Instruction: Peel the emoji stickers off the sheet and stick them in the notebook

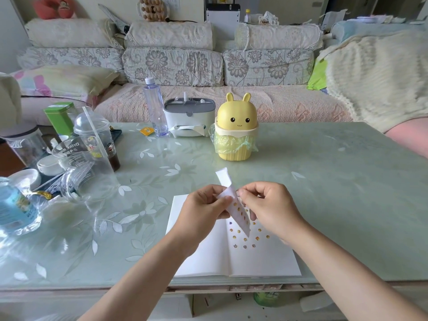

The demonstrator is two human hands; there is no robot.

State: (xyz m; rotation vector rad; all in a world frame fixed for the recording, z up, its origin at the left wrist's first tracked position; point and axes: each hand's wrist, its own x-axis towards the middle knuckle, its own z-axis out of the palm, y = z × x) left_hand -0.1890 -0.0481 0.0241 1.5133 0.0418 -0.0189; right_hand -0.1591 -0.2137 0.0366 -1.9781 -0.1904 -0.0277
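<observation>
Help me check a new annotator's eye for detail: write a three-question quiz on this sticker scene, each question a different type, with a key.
1. True or false: the notebook lies closed on the table.
2. Multiple choice: the stickers already stuck sit on A) the left page, B) the right page, C) the bare table.
3. Fill in: the left hand and right hand both pinch the ___ above the notebook.

Key: 1 false, it lies open. 2 B. 3 sticker sheet.
</observation>
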